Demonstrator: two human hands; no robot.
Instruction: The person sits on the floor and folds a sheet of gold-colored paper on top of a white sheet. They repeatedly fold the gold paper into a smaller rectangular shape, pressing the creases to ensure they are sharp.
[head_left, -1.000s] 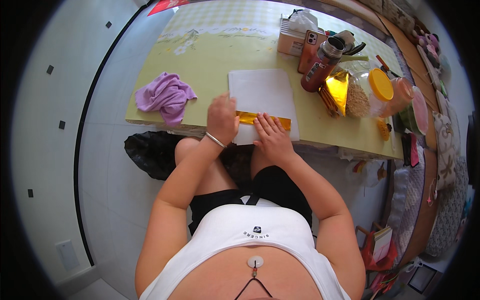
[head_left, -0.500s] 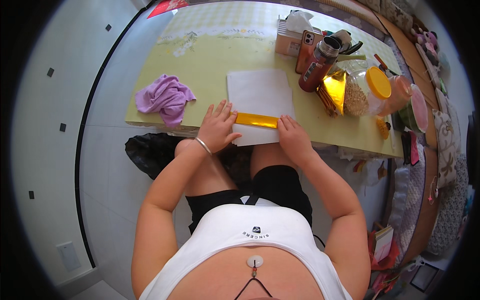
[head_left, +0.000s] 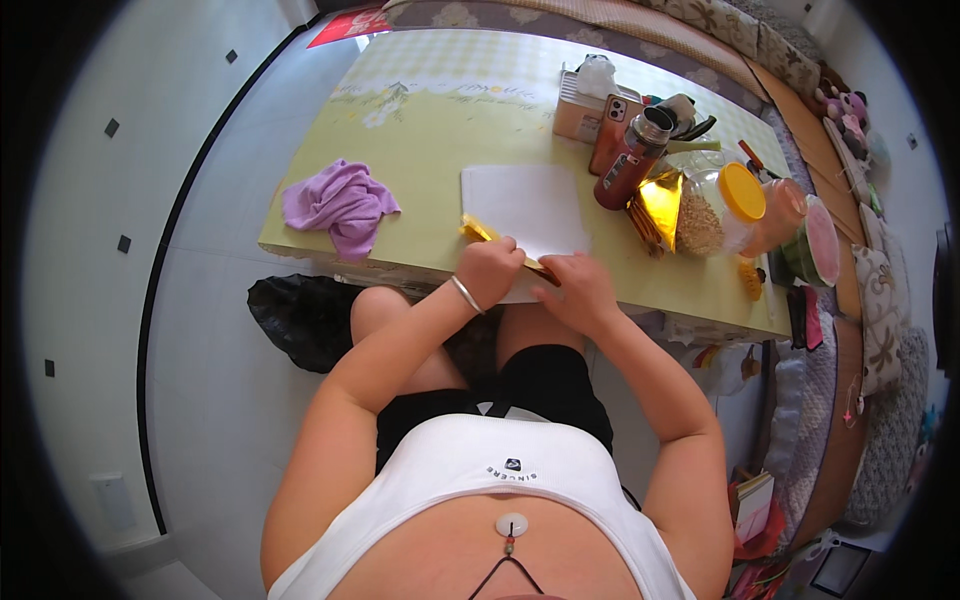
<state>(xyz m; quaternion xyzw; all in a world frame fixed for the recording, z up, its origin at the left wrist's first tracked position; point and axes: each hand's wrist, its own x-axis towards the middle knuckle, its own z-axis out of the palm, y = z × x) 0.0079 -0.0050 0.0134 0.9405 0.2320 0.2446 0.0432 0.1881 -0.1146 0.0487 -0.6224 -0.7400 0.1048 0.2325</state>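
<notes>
- The person's lap, in black shorts, is before the table's near edge; a black plastic bag hangs or stands beside the left knee, below that edge.
- The right hand is at the middle of the near edge, fingers bent over the right end of the gold strip, thumb apart from them; whether it grips the strip cannot be told.
- The left hand, a bangle on its wrist, is half closed, thumb and fingers pinching the strip near its middle.
- The gold strip runs aslant over the near part of the white paper, its left end farther from the near edge than its right.
- The paper lies flat and reaches the middle of the near edge.
- Near the left corner of that edge is a crumpled purple cloth.
- Toward the near right corner are a small yellow object, a jar with a yellow lid and, just left of it, folded gold pieces.
- Farther back on the right part of the table stand a dark red flask, a phone propped upright, and a tissue box.
- Beyond the far edge is a patterned couch.
</notes>
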